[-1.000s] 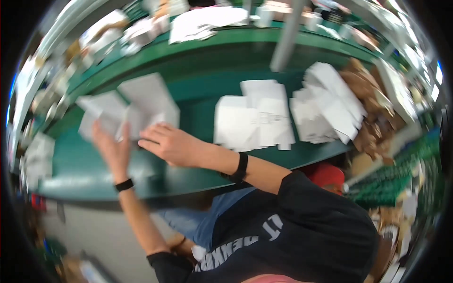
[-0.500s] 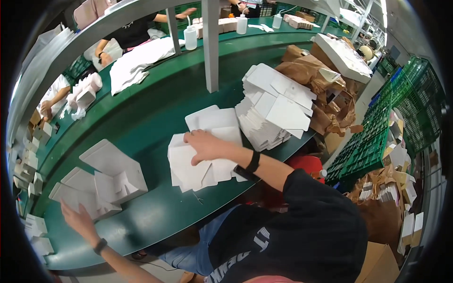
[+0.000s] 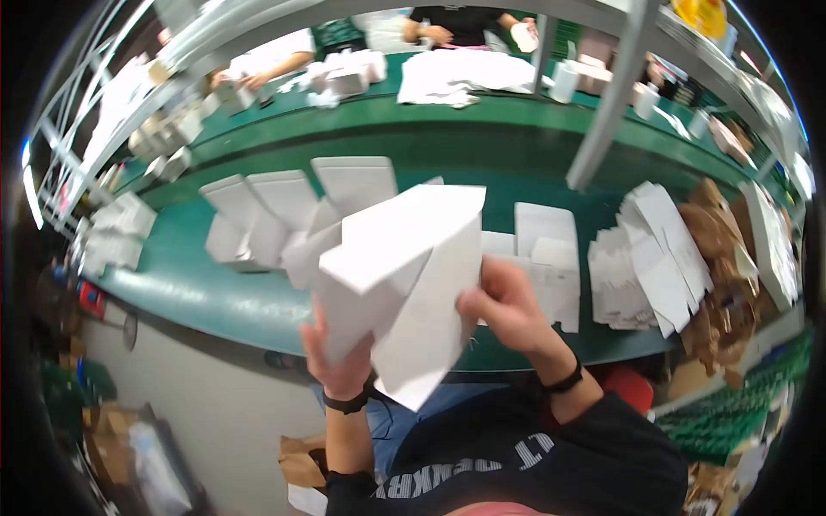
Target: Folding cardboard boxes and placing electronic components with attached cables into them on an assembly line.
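A white cardboard box (image 3: 404, 236), partly folded with its panels angled, is raised in front of me between both hands. My left hand (image 3: 338, 357) grips its lower left side, with the fingers partly hidden by the card. At its right edge, my right hand (image 3: 509, 305) pinches a panel between thumb and fingers. Behind it on the green table stand open white boxes (image 3: 228, 224) with their lids up. A few flat white box blanks (image 3: 555, 279) lie just beyond my right hand.
To the right sits a thick stack of white blanks (image 3: 645, 267), beside crumpled brown paper (image 3: 731, 301). More white boxes (image 3: 120, 228) are at the table's left end. A grey post (image 3: 611, 103) rises behind the table. Across it, other people work at a second green bench (image 3: 361, 116).
My right hand has left the flat blanks and my left hand has come away from the open boxes. Both now hold a partly folded white box. The view has swung left.
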### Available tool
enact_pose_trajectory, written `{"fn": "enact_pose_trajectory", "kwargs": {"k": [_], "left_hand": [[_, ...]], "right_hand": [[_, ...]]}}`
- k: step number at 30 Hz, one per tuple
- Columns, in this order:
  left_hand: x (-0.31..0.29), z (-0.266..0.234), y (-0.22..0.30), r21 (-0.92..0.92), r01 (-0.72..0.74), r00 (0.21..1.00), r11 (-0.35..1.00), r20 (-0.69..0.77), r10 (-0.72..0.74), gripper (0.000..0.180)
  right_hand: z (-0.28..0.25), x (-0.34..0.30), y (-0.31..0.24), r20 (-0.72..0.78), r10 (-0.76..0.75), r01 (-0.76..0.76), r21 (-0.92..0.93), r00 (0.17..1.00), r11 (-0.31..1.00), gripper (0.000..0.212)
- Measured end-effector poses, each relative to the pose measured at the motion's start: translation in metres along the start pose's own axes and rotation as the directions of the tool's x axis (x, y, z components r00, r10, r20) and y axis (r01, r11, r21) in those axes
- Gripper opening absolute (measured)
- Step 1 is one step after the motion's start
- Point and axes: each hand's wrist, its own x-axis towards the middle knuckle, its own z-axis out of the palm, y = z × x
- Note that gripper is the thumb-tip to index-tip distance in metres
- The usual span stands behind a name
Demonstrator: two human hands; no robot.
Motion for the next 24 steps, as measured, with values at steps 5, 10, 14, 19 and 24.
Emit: {"fn": "enact_pose_trajectory", "kwargs": {"k": [5, 10, 14, 19, 24], "left_hand": [[0.013, 0.074, 0.045, 0.064, 0.169, 0.971, 0.984, 0.16, -0.177, 0.105], [0.04, 0.067, 0.039, -0.035, -0.18, 0.959, 0.983, 0.218, 0.183, 0.09], [0.052, 0.066, 0.056, 0.182, -0.225, 0.969, 0.957, 0.145, 0.2, 0.074], [0.053, 0.09, 0.068, 0.507, -0.371, 0.921, 0.778, 0.095, 0.378, 0.066], [0.054, 0.084, 0.064, 0.665, -0.455, 0.817, 0.592, 0.048, 0.575, 0.072]], "right_hand": [[0.025, -0.013, 0.024, -0.013, -0.031, 0.032, 0.085, 0.999, 0.996, 0.048], [0.034, -0.002, 0.006, 0.118, 0.153, -0.166, 0.106, 0.981, 0.981, 0.073], [0.045, -0.003, 0.021, 0.047, -0.029, 0.031, -0.056, 0.998, 0.998, 0.118], [0.048, -0.004, 0.018, 0.175, -0.332, 0.373, -0.524, 0.927, 0.766, 0.166], [0.051, -0.008, -0.004, 0.286, -0.158, 0.311, -0.644, 0.945, 0.699, 0.162]]}}
